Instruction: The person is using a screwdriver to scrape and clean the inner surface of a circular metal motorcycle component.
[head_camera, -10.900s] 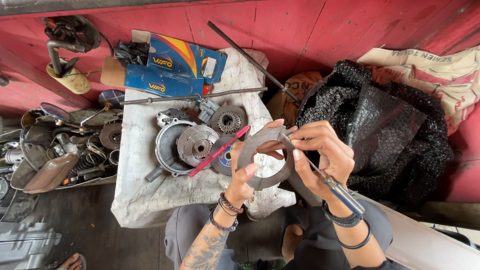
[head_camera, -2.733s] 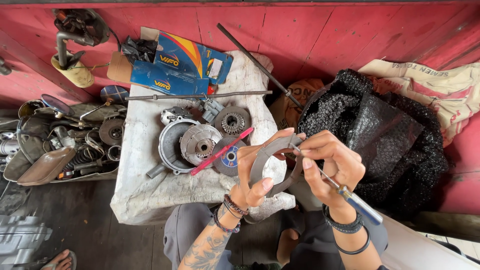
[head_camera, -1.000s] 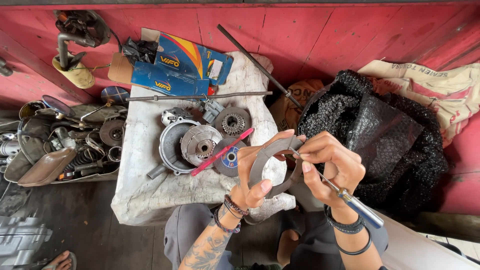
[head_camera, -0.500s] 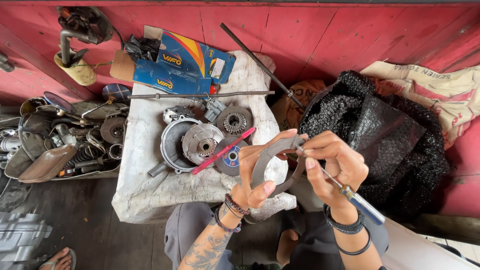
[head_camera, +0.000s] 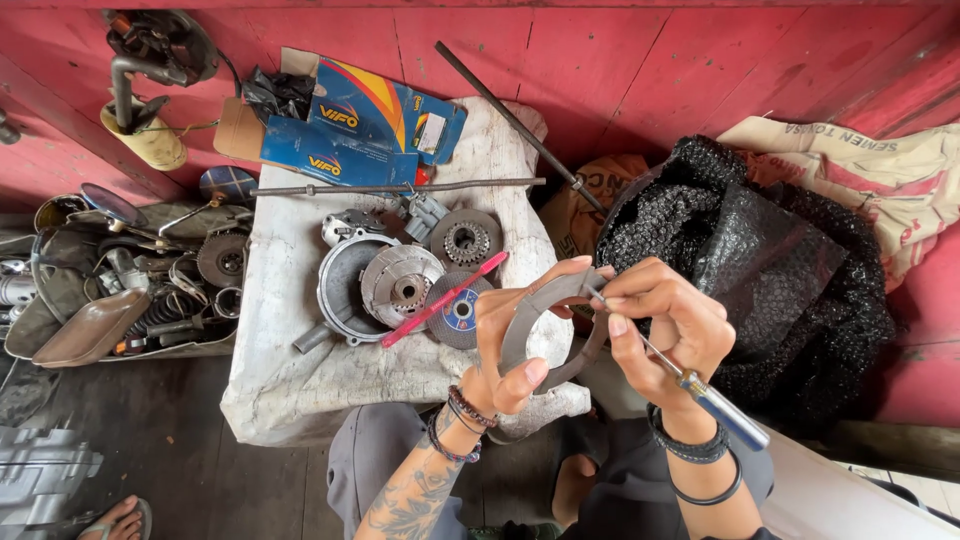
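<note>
My left hand (head_camera: 508, 340) grips a flat grey metal ring plate (head_camera: 528, 308), held upright in front of me over my lap. My right hand (head_camera: 668, 318) holds a screwdriver (head_camera: 700, 392) with a blue and clear handle, its thin shaft tip touching the top of the ring. Both wrists wear dark bracelets, and the left forearm is tattooed.
A white cloth-covered block (head_camera: 290, 330) carries a round grey housing (head_camera: 345, 285), a clutch part (head_camera: 402, 285), a gear (head_camera: 466, 240), a grinding disc (head_camera: 458, 310), a red tool (head_camera: 445, 300) and a blue carton (head_camera: 370, 125). Black bubble wrap (head_camera: 760, 270) lies right. A tray of scrap parts (head_camera: 130, 290) sits left.
The ring and screwdriver stay almost in place; my right hand shifts slightly as the tip works along the ring's top edge. The camera view drifts a little.
</note>
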